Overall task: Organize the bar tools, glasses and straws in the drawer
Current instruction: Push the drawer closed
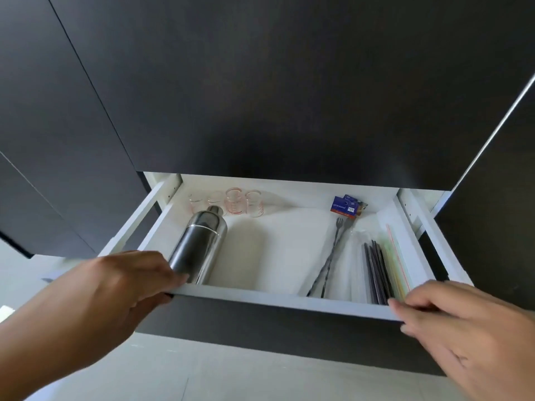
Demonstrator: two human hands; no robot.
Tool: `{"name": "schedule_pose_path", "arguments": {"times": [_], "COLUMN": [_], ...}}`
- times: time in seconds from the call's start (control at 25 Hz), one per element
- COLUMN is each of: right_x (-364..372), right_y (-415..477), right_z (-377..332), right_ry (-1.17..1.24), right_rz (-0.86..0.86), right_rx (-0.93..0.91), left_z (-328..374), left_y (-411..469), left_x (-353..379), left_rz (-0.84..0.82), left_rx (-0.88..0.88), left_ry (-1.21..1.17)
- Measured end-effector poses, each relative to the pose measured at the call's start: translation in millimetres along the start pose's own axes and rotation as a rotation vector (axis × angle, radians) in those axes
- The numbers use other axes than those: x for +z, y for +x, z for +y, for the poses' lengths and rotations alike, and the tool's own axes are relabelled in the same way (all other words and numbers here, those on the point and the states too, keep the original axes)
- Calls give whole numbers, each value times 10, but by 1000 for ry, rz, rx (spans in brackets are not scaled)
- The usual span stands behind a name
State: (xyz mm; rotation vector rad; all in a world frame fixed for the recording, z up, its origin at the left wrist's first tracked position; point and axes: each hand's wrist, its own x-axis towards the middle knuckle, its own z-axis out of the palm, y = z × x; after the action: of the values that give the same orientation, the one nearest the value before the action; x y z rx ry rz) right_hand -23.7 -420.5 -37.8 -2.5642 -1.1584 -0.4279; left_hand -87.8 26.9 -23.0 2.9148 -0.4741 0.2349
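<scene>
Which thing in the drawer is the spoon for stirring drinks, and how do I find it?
Look in the open white drawer, right of the middle. Between the big steel shaker on the left and the straws on the right lies the bar spoon, slanting toward the back. It is the only long, thin, twisted metal rod, with a small fork at its far end.

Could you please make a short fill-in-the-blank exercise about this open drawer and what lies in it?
1. The steel cocktail shaker lies on its ____.
2. Behind it stand ____ small measuring glasses.
3. The bar spoon lies to the ____ of the shaker.
4. Both hands, left hand and right hand, rest on the drawer's ____ edge.

Missing words: side; four; right; front
</scene>
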Motion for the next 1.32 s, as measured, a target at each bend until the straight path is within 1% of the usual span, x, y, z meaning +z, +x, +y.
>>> {"name": "schedule_pose_path", "arguments": {"times": [0.04,0.08,0.12,0.2,0.28,0.4,0.48,0.56,0.72,0.88,1.0,1.16,1.28,1.32], "right_x": [23,44,115,258,372,580,743,928,1139,1277,1405,1378,1360,1332], "right_y": [53,149,180,235,318,435,496,525,684,900,953,932,934,973], "right_z": [-23,16,72,119,210,287,277,301,470,776,973,1040,1122,1145], "right_ry": [-70,-118,-220,-328,-413,-519,-541,-494,-469,-469,-483,-457,-476,-467], "right_rz": [86,71,131,153,167,189,155,56,-49,-47,-41,-94,-150,-163], "right_rx": [15,61,49,72,108,200,270,335,341,335,325,306,297,290], "left_z": [-35,-35,-71,-90,-110,-134,-179,-275,-499,-694,-790,-788,-801,-770], "left_y": [113,210,290,448,603,818,955,1085,1338,1532,1647,1659,1634,1621], "left_x": [11,20,68,158,238,416,515,616,938,1380,1580,1577,1564,1525], "left_rz": [41,73,96,141,235,321,360,424,515,452,395,283,251,212], "left_rx": [-1,4,-6,-13,-12,-100,-159,-185,-194,-257,-295,-301,-272,-293], "left_ry": [19,40,50,81,163,237,278,326,357,301,294,255,334,350]}}
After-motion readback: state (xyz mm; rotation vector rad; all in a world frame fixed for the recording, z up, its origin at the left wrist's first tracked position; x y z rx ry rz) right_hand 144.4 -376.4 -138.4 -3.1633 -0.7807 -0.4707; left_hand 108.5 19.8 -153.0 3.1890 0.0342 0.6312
